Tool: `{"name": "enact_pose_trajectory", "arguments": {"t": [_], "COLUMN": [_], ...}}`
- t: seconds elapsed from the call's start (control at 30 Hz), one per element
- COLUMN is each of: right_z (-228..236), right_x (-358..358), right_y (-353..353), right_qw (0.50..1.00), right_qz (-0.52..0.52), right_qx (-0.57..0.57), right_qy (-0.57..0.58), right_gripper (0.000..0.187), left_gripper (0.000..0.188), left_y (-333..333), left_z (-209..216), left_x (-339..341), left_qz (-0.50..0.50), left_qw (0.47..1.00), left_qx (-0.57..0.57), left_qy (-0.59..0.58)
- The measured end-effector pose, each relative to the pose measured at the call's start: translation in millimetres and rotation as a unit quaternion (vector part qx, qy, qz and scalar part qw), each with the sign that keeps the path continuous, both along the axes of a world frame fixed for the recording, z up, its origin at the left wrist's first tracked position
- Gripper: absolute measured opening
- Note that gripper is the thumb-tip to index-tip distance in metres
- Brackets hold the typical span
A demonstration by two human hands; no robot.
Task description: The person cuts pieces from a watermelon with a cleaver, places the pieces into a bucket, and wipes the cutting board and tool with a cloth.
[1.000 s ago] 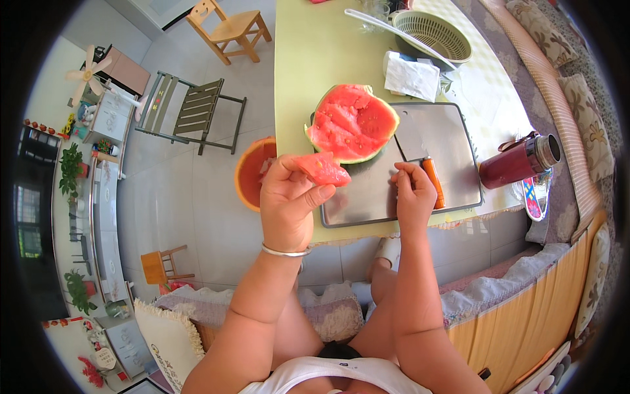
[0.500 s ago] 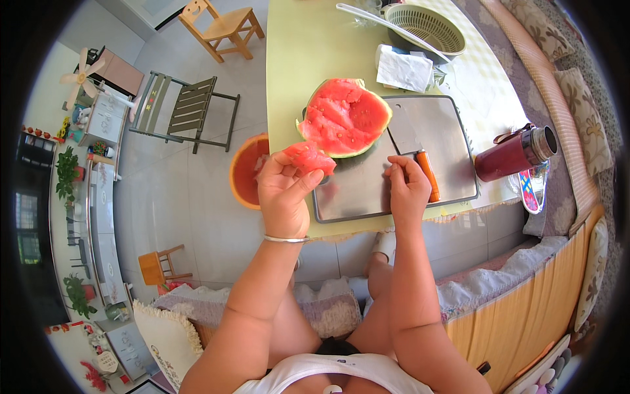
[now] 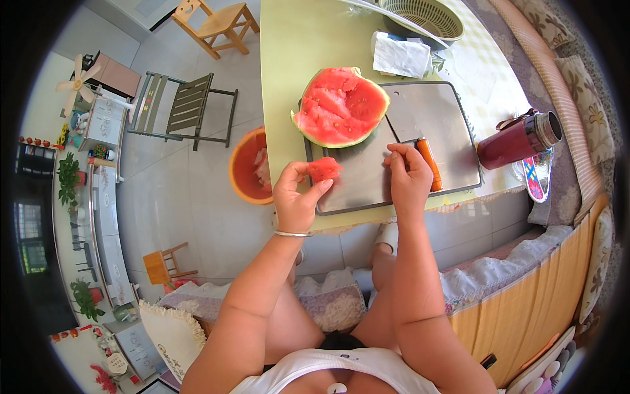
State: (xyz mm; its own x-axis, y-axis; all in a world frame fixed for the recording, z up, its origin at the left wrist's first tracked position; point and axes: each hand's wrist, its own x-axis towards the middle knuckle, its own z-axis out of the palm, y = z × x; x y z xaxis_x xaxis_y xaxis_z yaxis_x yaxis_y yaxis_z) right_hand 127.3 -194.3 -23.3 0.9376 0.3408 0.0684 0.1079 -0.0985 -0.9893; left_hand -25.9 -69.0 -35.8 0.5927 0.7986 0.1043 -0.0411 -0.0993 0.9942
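My left hand (image 3: 296, 200), with a bangle at its wrist, is closed on a small chunk of watermelon (image 3: 324, 169) between thumb and fingers. The chunk is above the near left part of a metal cutting board (image 3: 357, 187). Farther back, a large cut watermelon (image 3: 341, 108) lies with its scooped, uneven red flesh facing up. A broad-bladed knife with an orange handle (image 3: 430, 165) rests on the board. My right hand (image 3: 411, 177) is just left of that handle, its fingers curled and pinched together. Whatever they may hold is too small to make out.
An orange bucket (image 3: 237, 174) with pale scraps stands on the floor left of the table. At the right, a dark red flask (image 3: 515, 144) lies on its side. Tissues (image 3: 401, 56) and a strainer basket (image 3: 436, 16) sit farther back. A folding chair (image 3: 190, 108) is beyond the bucket.
My left hand has drawn the watermelon chunk away from the large piece, so a gap shows between them. My right hand stays beside the knife handle. The view has shifted slightly.
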Motion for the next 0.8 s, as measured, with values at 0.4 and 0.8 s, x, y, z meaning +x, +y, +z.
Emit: {"name": "enact_pose_trajectory", "arguments": {"t": [0.4, 0.8], "right_z": [-7, 3], "right_x": [2, -2], "right_y": [0, 1], "right_qw": [1.0, 1.0], "right_qz": [-0.001, -0.004], "right_qx": [0.0, -0.03], "right_qy": [0.002, -0.006], "right_gripper": [0.013, 0.012], "left_gripper": [0.028, 0.031], "left_y": [-5, -7], "left_z": [16, 75], "left_x": [4, 7], "left_qz": [-0.05, -0.041], "left_qw": [0.989, 0.947], "left_qx": [-0.125, -0.202], "left_qy": [-0.059, -0.245]}}
